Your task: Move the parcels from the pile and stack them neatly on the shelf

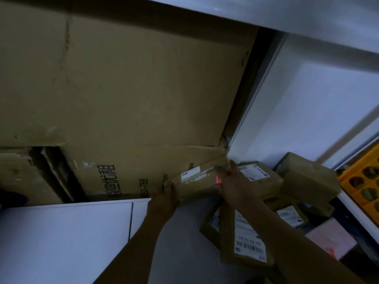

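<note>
I hold a flat brown parcel [196, 184] with a small white label between both hands, pressed against a big cardboard carton [131, 95]. My left hand [166, 198] grips its near left end. My right hand [233, 185] grips its right end from above. Right of it, several brown parcels are stacked: one with a white shipping label [259, 177] and a plain one [307, 175]. Lower down lie more labelled parcels [246, 240], partly hidden by my right forearm.
A white shelf board [65, 232] fills the lower left. A white upright panel [307, 99] and a shelf underside [287, 15] close in the right and top. A yellow crate [363, 179] stands at the far right, a pinkish package [330, 238] below it.
</note>
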